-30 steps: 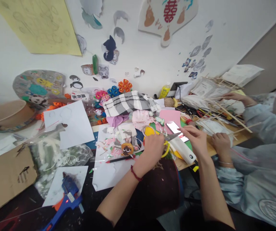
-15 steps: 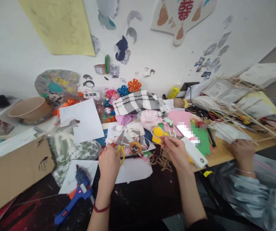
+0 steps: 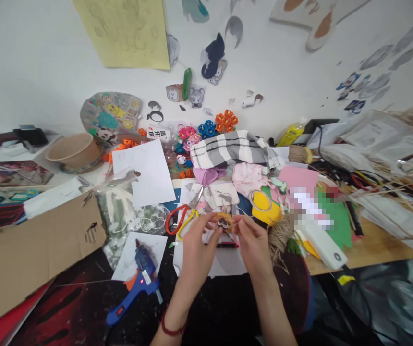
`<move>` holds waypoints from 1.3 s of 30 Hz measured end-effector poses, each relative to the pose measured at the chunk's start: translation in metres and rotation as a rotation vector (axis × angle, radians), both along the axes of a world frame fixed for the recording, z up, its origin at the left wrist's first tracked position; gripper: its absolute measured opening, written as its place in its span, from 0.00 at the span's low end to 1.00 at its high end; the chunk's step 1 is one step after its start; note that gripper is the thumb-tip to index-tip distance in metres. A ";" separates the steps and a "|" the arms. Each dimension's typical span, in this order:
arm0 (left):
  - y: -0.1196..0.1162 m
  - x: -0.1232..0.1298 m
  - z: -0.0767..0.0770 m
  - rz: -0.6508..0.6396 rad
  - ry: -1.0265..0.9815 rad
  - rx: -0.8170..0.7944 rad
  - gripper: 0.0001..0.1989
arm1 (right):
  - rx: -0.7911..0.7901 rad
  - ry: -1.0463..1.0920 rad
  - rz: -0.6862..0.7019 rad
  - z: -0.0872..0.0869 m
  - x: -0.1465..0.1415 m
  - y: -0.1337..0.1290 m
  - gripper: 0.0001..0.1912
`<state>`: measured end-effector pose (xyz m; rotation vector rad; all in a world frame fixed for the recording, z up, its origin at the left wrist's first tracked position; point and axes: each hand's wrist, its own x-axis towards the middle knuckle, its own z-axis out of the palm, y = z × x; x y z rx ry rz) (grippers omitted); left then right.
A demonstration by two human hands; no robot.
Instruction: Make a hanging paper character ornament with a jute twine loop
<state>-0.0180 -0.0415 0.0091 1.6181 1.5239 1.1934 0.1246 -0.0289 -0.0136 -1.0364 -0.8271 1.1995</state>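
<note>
My left hand (image 3: pixel 197 247) grips a small round orange-brown piece with a dark face and white-ringed eyes (image 3: pixel 224 222) between thumb and fingers. Close against the right edge of that piece, my right hand (image 3: pixel 255 245) is pinched; whatever is between its fingertips is too small to make out. Scissors with one red and one yellow handle (image 3: pixel 177 218) lie just left of my left hand, blades pointing up and away. Beneath both hands are a white paper sheet (image 3: pixel 228 266) and paper scraps (image 3: pixel 224 192).
A blue glue gun (image 3: pixel 138 286) with a lit red light lies on paper at left, near a cardboard sheet (image 3: pixel 41 245). Twine (image 3: pixel 278 238), a roll of tape (image 3: pixel 260 200) and a white power bank-like device (image 3: pixel 323 247) sit at right. Checked cloth (image 3: pixel 235 149) lies behind.
My left hand has let go of the scissors and now holds the orange-brown face piece. My right hand has come in beside it. The view has turned left; another person's hand has left it.
</note>
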 end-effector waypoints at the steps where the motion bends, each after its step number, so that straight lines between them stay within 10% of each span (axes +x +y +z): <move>1: -0.004 0.005 -0.001 -0.022 -0.216 -0.023 0.15 | -0.009 0.009 0.000 -0.002 -0.002 -0.001 0.11; 6: -0.013 0.020 -0.011 0.082 -0.710 -0.130 0.08 | -0.061 0.036 0.025 -0.014 -0.007 -0.007 0.08; 22: -0.018 0.014 -0.008 0.186 -0.710 -0.067 0.05 | 0.055 -0.224 -0.026 -0.001 0.010 -0.017 0.06; 29: -0.023 0.015 -0.006 0.157 -0.671 -0.069 0.02 | 0.359 -0.851 -0.380 0.012 0.009 -0.034 0.23; 34: -0.026 0.015 -0.007 0.127 -0.622 -0.100 0.02 | 0.637 -1.038 -0.089 0.019 0.008 -0.033 0.33; 39: -0.028 0.008 -0.011 0.072 -0.510 -0.145 0.04 | 0.684 -0.957 0.015 0.012 0.002 -0.029 0.21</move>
